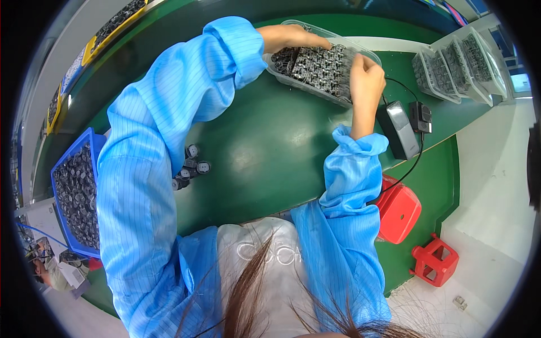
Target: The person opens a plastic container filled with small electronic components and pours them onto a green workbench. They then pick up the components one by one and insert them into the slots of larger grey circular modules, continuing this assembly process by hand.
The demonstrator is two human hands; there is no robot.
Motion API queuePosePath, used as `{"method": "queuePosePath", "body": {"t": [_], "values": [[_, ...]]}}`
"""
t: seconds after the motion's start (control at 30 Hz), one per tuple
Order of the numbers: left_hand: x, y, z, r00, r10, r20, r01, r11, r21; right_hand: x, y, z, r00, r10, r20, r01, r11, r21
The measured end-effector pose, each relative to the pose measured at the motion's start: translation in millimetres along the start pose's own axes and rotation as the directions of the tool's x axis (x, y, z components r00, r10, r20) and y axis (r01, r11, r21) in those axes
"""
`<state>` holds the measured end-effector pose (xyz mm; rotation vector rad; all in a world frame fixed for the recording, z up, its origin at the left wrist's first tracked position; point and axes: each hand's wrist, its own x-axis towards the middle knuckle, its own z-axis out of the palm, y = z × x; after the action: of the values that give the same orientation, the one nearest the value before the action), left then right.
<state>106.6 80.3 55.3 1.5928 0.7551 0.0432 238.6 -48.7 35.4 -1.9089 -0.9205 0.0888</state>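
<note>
Clear tub [315,93] of parts [318,65] lies beneath left hand [304,38], mostly left of right hand [367,78], long axis slanting toward latter. Left extended, right curled; gripping, cannot tell.

Table [253,152]: passage and obstructions
Passage: mid-table, between parts [192,167] at left and power bank [403,128] at right. Obstructions: tub [311,90], far side; left sleeve [163,93], left side; cable [418,159], right edge; side tubs [478,94], far right.
</note>
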Motion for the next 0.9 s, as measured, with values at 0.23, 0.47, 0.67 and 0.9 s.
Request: {"method": "queuePosePath", "body": {"t": [0.23, 0.47, 0.67, 0.9], "values": [[38, -14, -5, 0.977, -0.022, -0.212, 0.128, 0.858, 0.498, -4, 4, 31, 0.995, -0.096, -0.039, 0.097, 0.995, 0.027], [18, 1, 12, 0.963, -0.105, -0.247, 0.184, 0.928, 0.325, -6, 7, 31, 0.979, 0.013, -0.205, 0.073, 0.911, 0.405], [-6, 11, 15, 0.996, 0.013, 0.09, -0.002, 0.994, -0.112, -2, 2, 30, 0.973, -0.034, -0.227, 0.141, 0.87, 0.473], [24, 7, 12, 0.996, 0.033, 0.079, -0.023, 0.991, -0.132, 2, -8, 27, 0.952, -0.168, -0.255, 0.265, 0.872, 0.412]]}}
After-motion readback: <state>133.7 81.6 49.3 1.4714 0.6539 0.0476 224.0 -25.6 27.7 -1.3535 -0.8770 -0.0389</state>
